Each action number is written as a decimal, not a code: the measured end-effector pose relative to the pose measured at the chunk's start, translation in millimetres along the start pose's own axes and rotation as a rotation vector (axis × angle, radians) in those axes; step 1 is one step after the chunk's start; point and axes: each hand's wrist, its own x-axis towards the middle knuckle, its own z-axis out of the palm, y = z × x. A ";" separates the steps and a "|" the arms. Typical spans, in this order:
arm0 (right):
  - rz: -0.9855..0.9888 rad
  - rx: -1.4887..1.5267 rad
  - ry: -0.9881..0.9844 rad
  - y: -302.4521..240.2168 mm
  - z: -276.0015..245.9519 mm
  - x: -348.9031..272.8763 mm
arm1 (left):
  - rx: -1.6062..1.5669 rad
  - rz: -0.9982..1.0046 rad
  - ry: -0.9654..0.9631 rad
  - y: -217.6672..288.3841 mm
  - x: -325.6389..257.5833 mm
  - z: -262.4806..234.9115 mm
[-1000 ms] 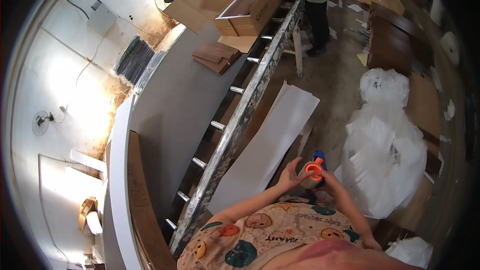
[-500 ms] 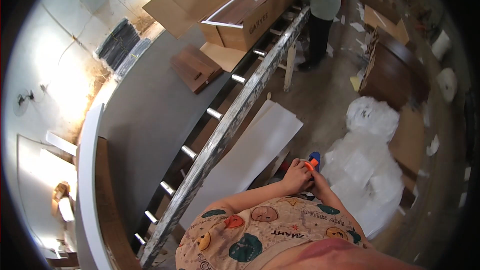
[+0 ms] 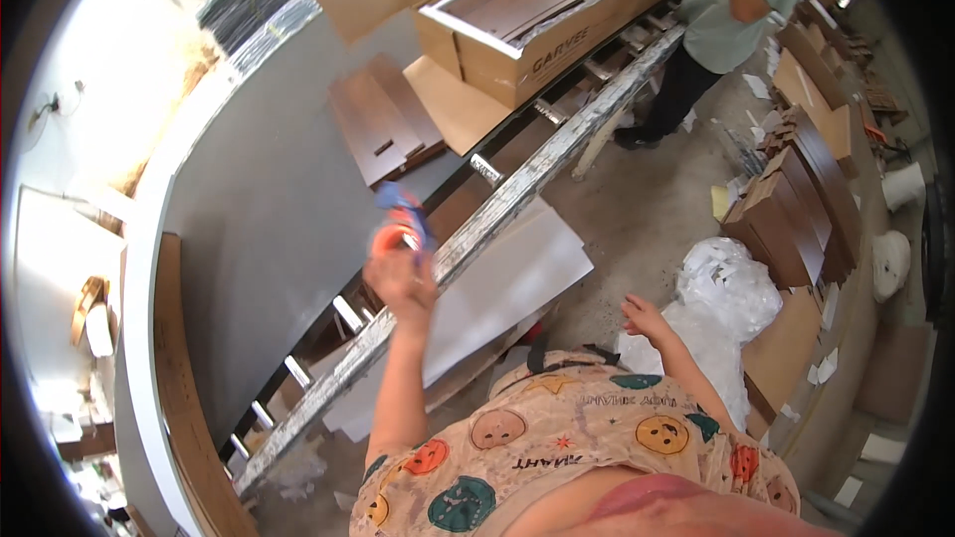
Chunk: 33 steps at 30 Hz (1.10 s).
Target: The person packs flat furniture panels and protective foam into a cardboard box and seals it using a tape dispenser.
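My left hand [image 3: 402,283] is raised over the roller rail and closed round a blue and orange tape dispenser [image 3: 400,224], blurred by motion. Beyond the dispenser, on the grey tabletop, lies a stack of dark brown wooden panels [image 3: 383,119]. My right hand [image 3: 645,320] is apart from the left, with its fingers spread and nothing in them. Nearest to that hand is a heap of clear plastic wrap [image 3: 731,283] on the floor. An open cardboard box [image 3: 557,50] holding brown panels and white foam stands at the far end.
A worn metal rail [image 3: 537,179] with rollers runs diagonally between me and the grey table [image 3: 269,209]. White sheets [image 3: 507,273] lie below it. Another person [image 3: 741,10] stands by the box. Brown panels [image 3: 796,209] are stacked at the right. A white-edged board [image 3: 149,338] curves along the left.
My hands have come apart. The left has swung up and left over the rail with the tape dispenser; the right has let go and opened. My view has shifted too.
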 end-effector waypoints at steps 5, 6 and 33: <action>0.117 -0.242 -0.100 16.6 -39.0 34.1 | 0.468 -0.166 0.223 -104.0 9.9 14.3; 0.115 -0.230 -0.103 14.4 -48.5 45.0 | 0.468 -0.154 0.223 -121.8 3.3 20.8; -0.950 -0.403 -0.061 -380.5 -434.8 206.6 | 0.586 -0.311 0.031 185.2 297.2 330.7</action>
